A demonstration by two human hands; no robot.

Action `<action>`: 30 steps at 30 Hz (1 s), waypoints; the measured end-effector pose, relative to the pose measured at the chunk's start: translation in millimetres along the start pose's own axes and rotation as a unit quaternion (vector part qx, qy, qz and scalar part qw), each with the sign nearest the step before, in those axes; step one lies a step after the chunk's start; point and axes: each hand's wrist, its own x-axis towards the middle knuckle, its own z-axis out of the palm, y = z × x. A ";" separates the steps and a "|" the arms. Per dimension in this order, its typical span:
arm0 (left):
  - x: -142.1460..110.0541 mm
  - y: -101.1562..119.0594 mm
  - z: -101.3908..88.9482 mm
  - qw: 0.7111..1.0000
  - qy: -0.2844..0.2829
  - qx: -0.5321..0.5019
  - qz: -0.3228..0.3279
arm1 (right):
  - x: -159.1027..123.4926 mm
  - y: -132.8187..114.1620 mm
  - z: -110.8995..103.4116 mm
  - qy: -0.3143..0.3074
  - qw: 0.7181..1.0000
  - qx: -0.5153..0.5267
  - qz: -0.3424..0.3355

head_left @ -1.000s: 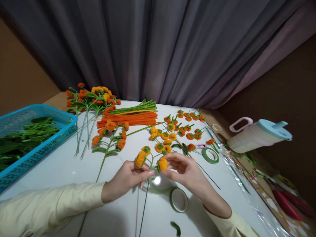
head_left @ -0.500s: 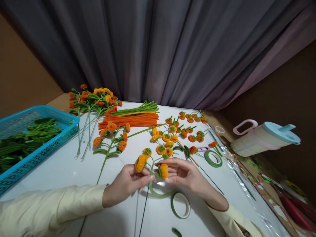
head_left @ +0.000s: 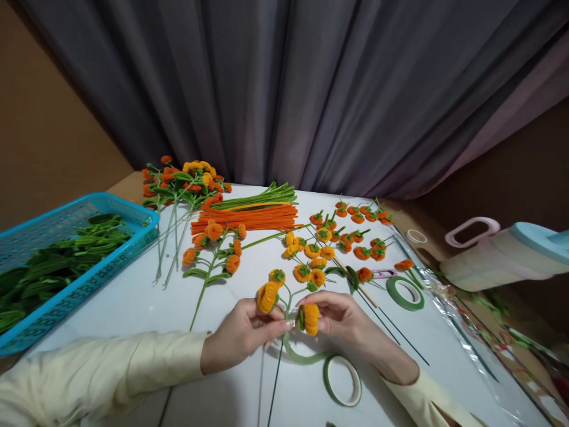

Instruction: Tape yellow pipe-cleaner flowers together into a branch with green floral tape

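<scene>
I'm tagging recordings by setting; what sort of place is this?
Probably a craft worktable, at home or in a small workshop: in view are bundled orange stems, fuzzy handmade-looking flowers and rolls of green tape.

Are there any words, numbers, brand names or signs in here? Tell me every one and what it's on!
No words, labels, brands, numbers or signs can be read.
Tumbler: no readable writing on the side that shows.
Nearer tape roll and blue basket: nothing readable either.
Clear plastic on the right: too shiny and blurred to tell.
</scene>
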 end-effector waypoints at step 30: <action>-0.9 5.1 -1.3 0.999 -0.027 -0.027 -0.007 | 4.6 6.1 -7.9 -0.027 0.994 0.093 0.039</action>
